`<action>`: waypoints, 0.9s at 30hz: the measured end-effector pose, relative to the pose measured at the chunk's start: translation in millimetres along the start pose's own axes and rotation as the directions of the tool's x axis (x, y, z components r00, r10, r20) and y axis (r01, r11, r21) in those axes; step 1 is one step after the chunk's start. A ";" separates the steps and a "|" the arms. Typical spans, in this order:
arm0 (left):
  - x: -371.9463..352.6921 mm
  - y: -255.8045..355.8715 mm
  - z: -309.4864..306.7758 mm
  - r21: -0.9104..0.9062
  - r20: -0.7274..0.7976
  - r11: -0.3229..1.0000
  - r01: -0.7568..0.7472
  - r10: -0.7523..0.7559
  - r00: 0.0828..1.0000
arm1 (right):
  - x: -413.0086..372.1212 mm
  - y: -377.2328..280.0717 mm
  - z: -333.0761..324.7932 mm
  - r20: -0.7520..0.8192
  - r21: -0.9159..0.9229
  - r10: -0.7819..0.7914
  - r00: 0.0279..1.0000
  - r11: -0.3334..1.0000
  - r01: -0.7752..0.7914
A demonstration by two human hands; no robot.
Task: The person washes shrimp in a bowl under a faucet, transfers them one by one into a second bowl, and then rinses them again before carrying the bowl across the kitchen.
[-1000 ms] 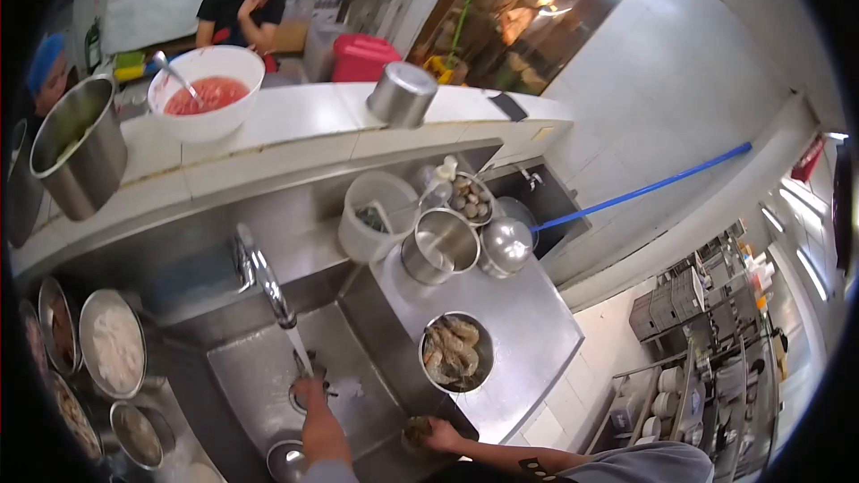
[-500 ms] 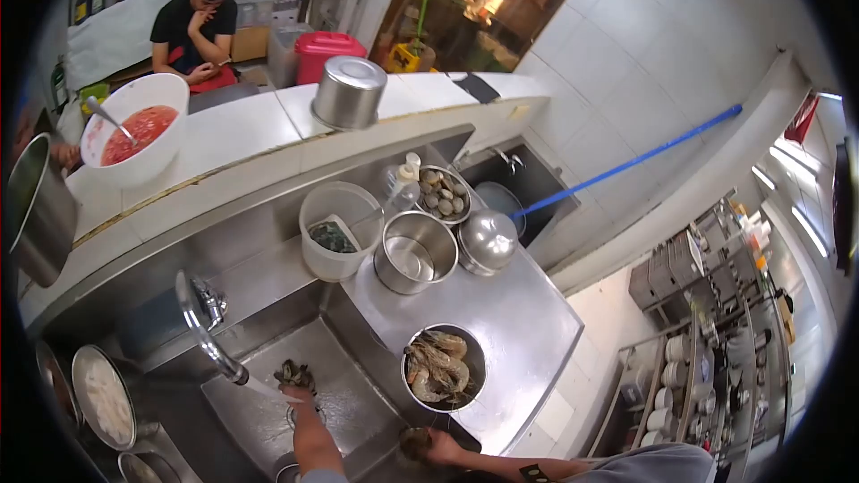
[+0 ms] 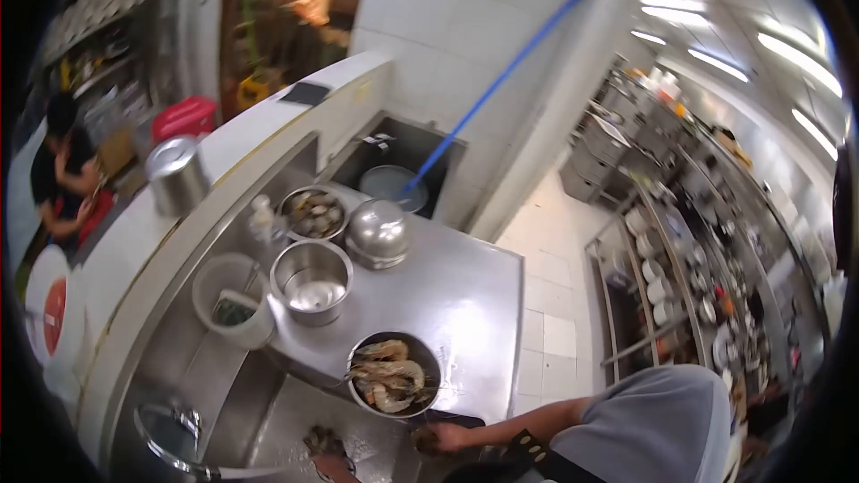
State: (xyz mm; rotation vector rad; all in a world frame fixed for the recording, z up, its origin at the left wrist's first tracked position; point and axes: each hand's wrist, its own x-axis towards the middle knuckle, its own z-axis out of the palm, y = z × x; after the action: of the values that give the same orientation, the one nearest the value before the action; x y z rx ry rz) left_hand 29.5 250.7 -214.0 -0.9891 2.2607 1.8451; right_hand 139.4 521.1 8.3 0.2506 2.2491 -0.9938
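My left hand [image 3: 333, 467] is low in the sink [image 3: 291, 416], its fingers around a dark, brownish clump [image 3: 322, 441] too blurred to name. At the sink's right edge, my right hand [image 3: 447, 437] closes on a small brown thing [image 3: 424, 439], also unclear. Just above my right hand, a round metal bowl [image 3: 439, 377] holds several large raw shrimp [image 3: 389, 376]. The curved faucet [image 3: 165, 456] stands left of my left hand.
Behind the shrimp bowl are an empty metal pot [image 3: 311, 282], a domed metal lid or bowl [image 3: 377, 231], a bowl of shellfish [image 3: 315, 213] and a plastic tub [image 3: 234, 300]. A blue pole [image 3: 501, 85] leans in the dark basin. Beyond the ledge sits a person [image 3: 67, 170].
The view has swung to the right, so the counter, sink and seated person appear further left. Both hands remain low at the sink, each still around its item.
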 end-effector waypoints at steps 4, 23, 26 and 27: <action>-55.6 35.6 -8.0 0.178 0.542 0.527 -0.831 0.652 0.530 | 23.5 34.6 33.0 -0.247 -0.105 -0.155 0.957 0.986 0.133; -180.7 262.1 -96.5 -0.227 0.148 0.970 -0.082 0.117 0.982 | -43.8 -12.6 -35.5 -0.215 -0.153 -0.497 0.841 0.867 0.473; -176.8 304.2 -94.7 -0.113 0.138 0.982 -0.148 0.163 0.977 | -48.9 -18.0 -43.2 -0.188 -0.118 -0.470 0.862 0.883 0.455; -171.9 310.2 -94.2 -0.017 0.174 0.980 -0.197 0.197 0.965 | -50.6 -17.4 -42.2 -0.206 -0.102 -0.471 0.857 0.882 0.460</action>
State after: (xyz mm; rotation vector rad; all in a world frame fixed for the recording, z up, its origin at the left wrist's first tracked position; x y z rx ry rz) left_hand 40.4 264.8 152.6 -0.5927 2.3240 1.9192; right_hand 150.2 543.6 71.8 -0.2343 2.6080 -1.2013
